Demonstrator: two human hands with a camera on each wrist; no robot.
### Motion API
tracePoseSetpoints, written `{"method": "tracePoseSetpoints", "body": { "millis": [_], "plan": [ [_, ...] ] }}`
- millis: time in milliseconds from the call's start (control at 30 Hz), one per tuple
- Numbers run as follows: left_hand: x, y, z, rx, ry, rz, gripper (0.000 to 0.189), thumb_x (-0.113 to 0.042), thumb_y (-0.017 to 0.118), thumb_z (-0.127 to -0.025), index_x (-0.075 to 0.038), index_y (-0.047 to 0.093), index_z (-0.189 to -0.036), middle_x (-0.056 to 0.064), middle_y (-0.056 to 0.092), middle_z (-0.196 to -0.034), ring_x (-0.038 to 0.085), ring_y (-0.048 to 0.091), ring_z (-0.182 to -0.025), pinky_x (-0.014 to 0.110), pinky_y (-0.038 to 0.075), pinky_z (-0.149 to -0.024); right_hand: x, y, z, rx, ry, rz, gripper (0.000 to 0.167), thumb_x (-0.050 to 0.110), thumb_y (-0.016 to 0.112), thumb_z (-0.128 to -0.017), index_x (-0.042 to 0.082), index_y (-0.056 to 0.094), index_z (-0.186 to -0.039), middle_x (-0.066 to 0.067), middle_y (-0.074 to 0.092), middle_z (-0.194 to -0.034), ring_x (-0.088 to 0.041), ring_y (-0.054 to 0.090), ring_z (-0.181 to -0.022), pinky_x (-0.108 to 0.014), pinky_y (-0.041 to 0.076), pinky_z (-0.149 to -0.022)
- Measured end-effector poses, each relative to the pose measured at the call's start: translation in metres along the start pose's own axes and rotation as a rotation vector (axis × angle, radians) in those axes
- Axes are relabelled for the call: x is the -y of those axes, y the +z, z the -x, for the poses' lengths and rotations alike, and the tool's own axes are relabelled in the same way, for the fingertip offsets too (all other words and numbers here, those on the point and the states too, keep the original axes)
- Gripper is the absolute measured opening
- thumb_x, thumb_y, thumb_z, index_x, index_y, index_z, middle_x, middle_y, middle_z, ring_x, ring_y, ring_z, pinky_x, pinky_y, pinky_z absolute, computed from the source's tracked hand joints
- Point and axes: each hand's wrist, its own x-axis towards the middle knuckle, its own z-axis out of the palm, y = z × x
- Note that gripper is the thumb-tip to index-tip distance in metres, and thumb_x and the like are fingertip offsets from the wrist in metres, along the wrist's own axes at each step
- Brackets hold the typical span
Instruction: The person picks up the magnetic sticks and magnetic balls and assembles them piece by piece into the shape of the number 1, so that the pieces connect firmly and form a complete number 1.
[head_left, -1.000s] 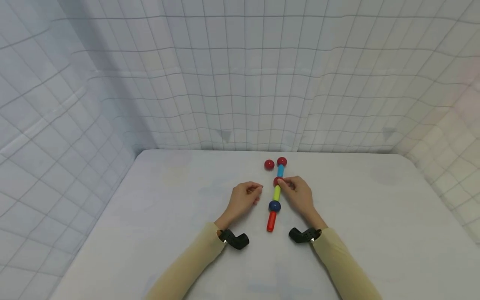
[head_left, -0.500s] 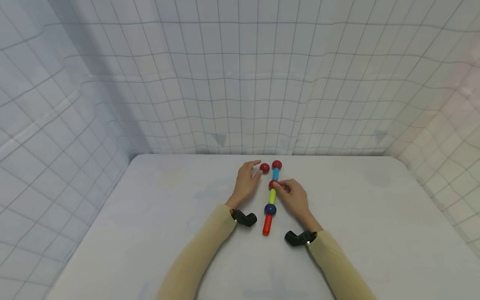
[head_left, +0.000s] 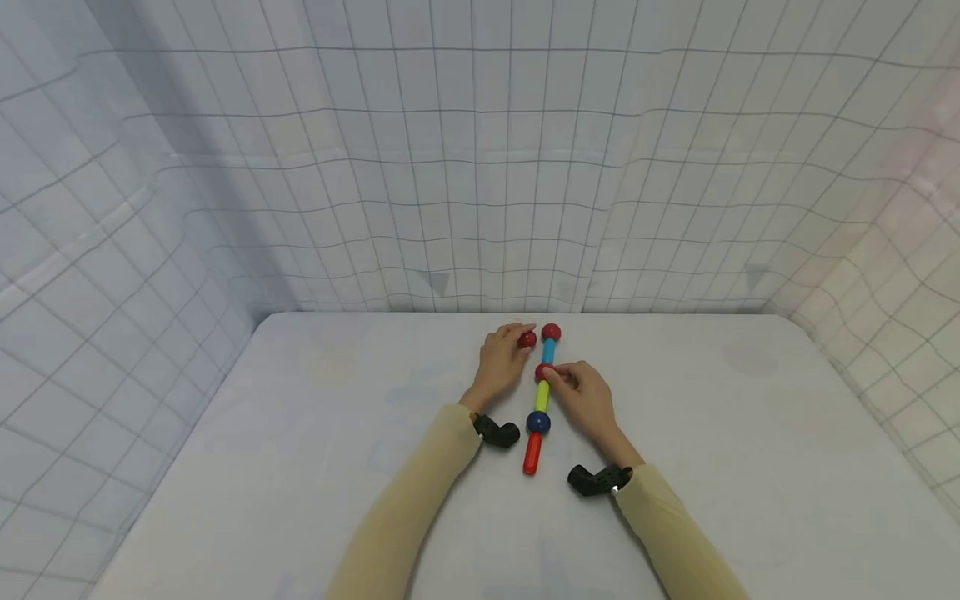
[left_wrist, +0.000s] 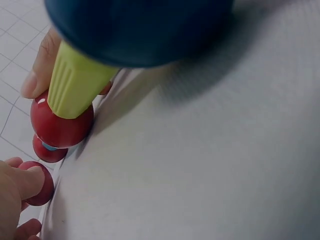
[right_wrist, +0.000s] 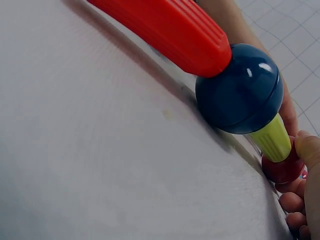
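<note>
A chain of coloured rods and balls lies on the white table: a red rod (head_left: 532, 454), a dark blue ball (head_left: 538, 422), a yellow-green rod (head_left: 542, 397), a middle red ball (head_left: 542, 372), a light blue rod (head_left: 548, 352) and a far red ball (head_left: 551, 332). My right hand (head_left: 588, 402) pinches the middle red ball from the right, its thumb showing against the ball in the right wrist view. Left of the chain's far end, my left hand (head_left: 498, 362) holds a loose red ball (head_left: 527, 339) between thumb and fingers. That loose ball (left_wrist: 42, 187) sits apart from the chain.
The white table (head_left: 337, 433) ends at a straight back edge, close beyond the far red ball. Behind it hangs a white grid-patterned curtain (head_left: 480, 167). Each wrist wears a black camera band, the left one (head_left: 498, 432) near the dark blue ball.
My left hand has moved forward from beside the chain, opened around the loose red ball and taken hold of it. The right hand keeps its pinch; the head view has shifted slightly.
</note>
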Motion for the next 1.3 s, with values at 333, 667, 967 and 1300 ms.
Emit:
{"method": "tracePoseSetpoints", "body": {
  "millis": [333, 667, 967, 1300],
  "plan": [
    [0.006, 0.001, 0.005, -0.052, -0.041, 0.081, 0.035, -0.017, 0.066, -0.091, -0.008, 0.059, -0.124, 0.010, 0.059, -0.106, 0.024, 0.050, -0.096, 0.038, 0.039, -0.085, 0.001, 0.001, 0.000, 0.004, 0.008, 0.007, 0.039, 0.040, 0.061, -0.092, 0.005, 0.070, -0.105, -0.003, 0.059, -0.085, -0.018, 0.052, -0.076, -0.033, 0.041, -0.066],
    [0.006, -0.009, 0.014, -0.086, -0.081, 0.130, 0.037, -0.021, 0.069, -0.089, -0.003, 0.062, -0.120, 0.013, 0.062, -0.108, 0.025, 0.052, -0.096, 0.037, 0.041, -0.085, 0.001, 0.000, -0.001, 0.012, 0.026, 0.018, 0.039, 0.041, 0.060, -0.092, 0.006, 0.070, -0.107, -0.004, 0.059, -0.087, -0.018, 0.051, -0.077, -0.032, 0.041, -0.067],
    [0.011, -0.012, 0.023, -0.140, -0.138, 0.156, 0.037, -0.025, 0.074, -0.084, -0.002, 0.065, -0.112, 0.009, 0.056, -0.093, 0.019, 0.051, -0.083, 0.027, 0.045, -0.072, 0.002, 0.001, 0.001, 0.018, 0.021, 0.023, 0.041, 0.042, 0.060, -0.092, 0.005, 0.070, -0.107, -0.004, 0.060, -0.088, -0.018, 0.052, -0.078, -0.033, 0.042, -0.067],
    [0.010, -0.018, 0.033, -0.175, -0.182, 0.177, 0.032, -0.017, 0.076, -0.081, -0.003, 0.066, -0.108, 0.008, 0.057, -0.091, 0.017, 0.054, -0.079, 0.027, 0.047, -0.070, 0.000, 0.000, 0.001, 0.012, 0.002, 0.021, 0.042, 0.043, 0.060, -0.092, 0.006, 0.070, -0.107, -0.003, 0.058, -0.085, -0.018, 0.050, -0.077, -0.032, 0.041, -0.067]
  ]
}}
